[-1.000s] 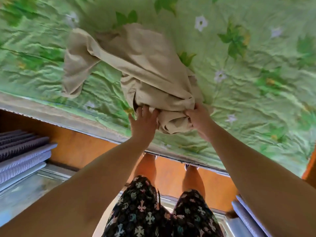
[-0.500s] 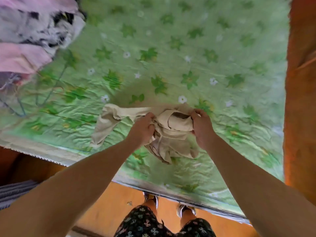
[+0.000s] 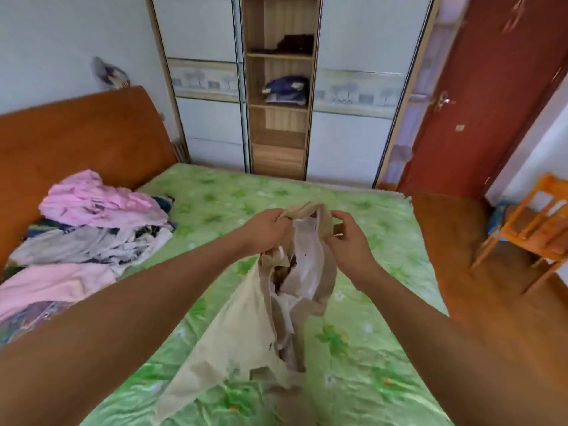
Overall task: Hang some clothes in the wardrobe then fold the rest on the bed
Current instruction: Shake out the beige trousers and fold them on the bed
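Both hands hold a beige garment (image 3: 233, 333) up above the bed (image 3: 368, 358). The left hand (image 3: 267, 227) has its fingers curled around the top edge of the cloth. The right hand (image 3: 349, 241) pinches the same edge just beside it, thumb on the near side. The top edge makes a small loop between the two hands. Below them the garment hangs open and a white lining shows inside. Its lower part falls toward the near edge of the green flowered cover - whether it touches the cover I cannot tell.

On the left side of the bed, against the orange headboard (image 3: 86, 130), lies a loose pile (image 3: 101, 204) of pink, grey and dark clothes, well apart from the hands. Behind the bed stands the wardrobe (image 3: 347, 142) with white sliding panels and an open shelf column in the middle - blue folded cloth (image 3: 287, 89) is on one shelf, something dark on the shelf above. At the right are a red door (image 3: 498, 87) and an orange chair (image 3: 538, 222) on the wooden floor.
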`<state>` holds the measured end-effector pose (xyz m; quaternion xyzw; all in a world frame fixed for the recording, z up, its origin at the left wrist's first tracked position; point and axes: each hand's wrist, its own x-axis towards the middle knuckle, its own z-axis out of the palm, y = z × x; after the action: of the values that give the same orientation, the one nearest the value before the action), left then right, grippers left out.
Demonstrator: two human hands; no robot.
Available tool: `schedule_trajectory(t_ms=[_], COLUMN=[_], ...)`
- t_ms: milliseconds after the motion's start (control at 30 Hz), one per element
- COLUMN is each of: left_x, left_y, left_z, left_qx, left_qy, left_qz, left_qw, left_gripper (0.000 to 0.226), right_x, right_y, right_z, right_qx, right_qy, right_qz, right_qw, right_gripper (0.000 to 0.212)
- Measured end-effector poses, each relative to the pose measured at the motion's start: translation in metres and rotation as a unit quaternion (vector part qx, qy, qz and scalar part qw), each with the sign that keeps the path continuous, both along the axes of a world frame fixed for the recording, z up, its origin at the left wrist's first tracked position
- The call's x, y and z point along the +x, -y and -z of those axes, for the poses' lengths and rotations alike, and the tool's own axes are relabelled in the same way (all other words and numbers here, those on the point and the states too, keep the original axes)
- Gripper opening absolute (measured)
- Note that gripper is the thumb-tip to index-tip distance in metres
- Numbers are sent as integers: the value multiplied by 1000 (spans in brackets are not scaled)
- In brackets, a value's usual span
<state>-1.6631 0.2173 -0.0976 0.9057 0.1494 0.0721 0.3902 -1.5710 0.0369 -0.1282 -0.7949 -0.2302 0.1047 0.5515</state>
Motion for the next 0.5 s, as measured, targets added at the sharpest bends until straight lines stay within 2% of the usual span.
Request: schedule_trajectory(t_ms=[67,133,200,300,333,467,500], left_x=[8,16,23,34,38,56,60], left_y=[10,20,30,48,54,69,71], left_z=[-24,-40,-51,-65,-67,-69,-69], left_qx=[24,75,121,138,139,77,69], left_qy=[-7,-39,-39,2,14,32,26], left_qz=[15,33,33,29,41,104,105], left_qw=[1000,996,991,990,989,991,992], left_gripper=[27,24,30,53,53,13,9], right_x=[13,24,31,34,35,47,51], right_y=[7,10,12,14,15,29,34], right_z=[-21,-44,-65,-81,-81,-81,-81], right_qx=[34,73,93,59,49,74,74], right_qy=[31,70,99,152,160,152,151], right_qz=[41,49,29,-42,-54,-33,-32], right_qw=[998,994,990,986,984,985,985], right_gripper=[9,14,19,30,33,31,28])
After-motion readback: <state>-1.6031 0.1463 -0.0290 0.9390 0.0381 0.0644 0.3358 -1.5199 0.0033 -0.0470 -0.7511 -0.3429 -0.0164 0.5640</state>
